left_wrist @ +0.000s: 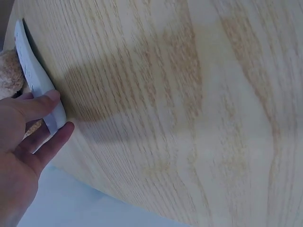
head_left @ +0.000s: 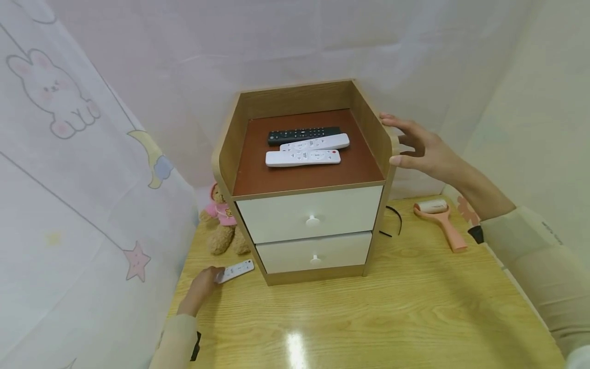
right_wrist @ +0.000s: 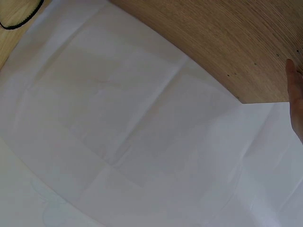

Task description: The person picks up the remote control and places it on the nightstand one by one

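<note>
My left hand (head_left: 203,289) pinches the near end of a white remote control (head_left: 237,271) low over the wooden table, just left of a small two-drawer cabinet (head_left: 315,277). The left wrist view shows the thumb on one side of that remote (left_wrist: 34,71) and fingers on the other. At the cabinet's upper right, my right hand (head_left: 421,146) touches the side panel (head_left: 371,128), its fingers spread along the edge. Only part of the right hand (right_wrist: 296,101) shows in the right wrist view. Two white remotes (head_left: 304,158) and a black remote (head_left: 301,135) lie on the cabinet's brown top.
A teddy bear (head_left: 221,220) in pink sits left of the cabinet, partly hidden by it. A lint roller (head_left: 442,220) with an orange handle lies on the right, and a thin black band (head_left: 398,218) is beside the cabinet. White fabric walls (head_left: 295,46) surround the table (head_left: 369,318).
</note>
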`<state>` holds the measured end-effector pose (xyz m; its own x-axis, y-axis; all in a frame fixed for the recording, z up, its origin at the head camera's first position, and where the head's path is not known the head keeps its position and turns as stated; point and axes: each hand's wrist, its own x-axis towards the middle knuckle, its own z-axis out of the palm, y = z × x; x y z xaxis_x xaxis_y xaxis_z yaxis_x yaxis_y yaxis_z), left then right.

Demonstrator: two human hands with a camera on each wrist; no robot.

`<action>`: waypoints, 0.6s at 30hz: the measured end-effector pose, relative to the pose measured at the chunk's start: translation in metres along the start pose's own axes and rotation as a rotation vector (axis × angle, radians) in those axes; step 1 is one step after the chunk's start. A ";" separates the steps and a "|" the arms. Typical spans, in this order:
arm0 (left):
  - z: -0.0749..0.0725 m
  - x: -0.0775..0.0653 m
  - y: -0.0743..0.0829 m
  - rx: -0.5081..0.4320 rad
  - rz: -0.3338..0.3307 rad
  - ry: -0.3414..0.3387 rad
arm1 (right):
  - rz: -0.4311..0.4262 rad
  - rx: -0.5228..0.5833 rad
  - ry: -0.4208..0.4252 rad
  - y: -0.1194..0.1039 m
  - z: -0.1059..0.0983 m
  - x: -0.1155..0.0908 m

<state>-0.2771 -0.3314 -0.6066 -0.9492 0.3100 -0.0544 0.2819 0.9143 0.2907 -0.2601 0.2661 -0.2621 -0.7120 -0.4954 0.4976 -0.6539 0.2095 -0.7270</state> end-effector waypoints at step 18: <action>0.000 -0.024 0.001 -0.077 0.000 0.061 | 0.002 -0.011 0.006 0.000 0.000 -0.001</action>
<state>-0.2541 -0.3380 -0.6047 -0.9566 0.2914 0.0028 0.2724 0.8907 0.3639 -0.2595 0.2659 -0.2625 -0.7151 -0.4895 0.4990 -0.6549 0.2197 -0.7231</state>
